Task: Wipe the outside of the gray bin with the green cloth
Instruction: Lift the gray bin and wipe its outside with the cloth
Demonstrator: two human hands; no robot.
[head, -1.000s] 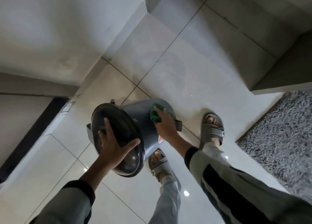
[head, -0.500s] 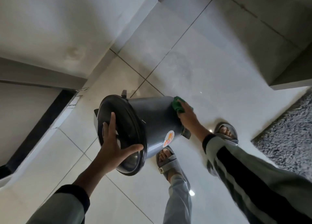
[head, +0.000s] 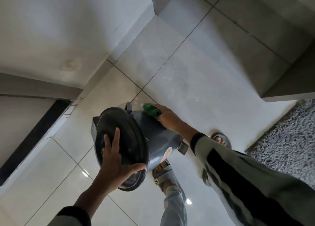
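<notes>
The gray bin (head: 153, 137) is tilted on the tiled floor, its dark round lid (head: 119, 140) facing me. My left hand (head: 117, 161) lies flat on the lid with fingers spread, thumb hooked over the lid's lower rim. My right hand (head: 168, 118) presses the bunched green cloth (head: 150, 110) against the bin's upper side, near the far edge. An orange and white sticker (head: 167, 153) shows on the bin's lower side. A small pedal (head: 183, 147) sticks out at the bin's base.
My two feet in gray sandals (head: 163, 174) (head: 221, 139) stand on the glossy tiles beside the bin. A shaggy gray rug (head: 286, 140) lies at the right. A white wall (head: 51, 38) and dark skirting (head: 34, 137) run along the left.
My right hand has slid the green cloth along the bin's side, from near the base toward the lid end. The bin has turned slightly. My left hand stays on the lid.
</notes>
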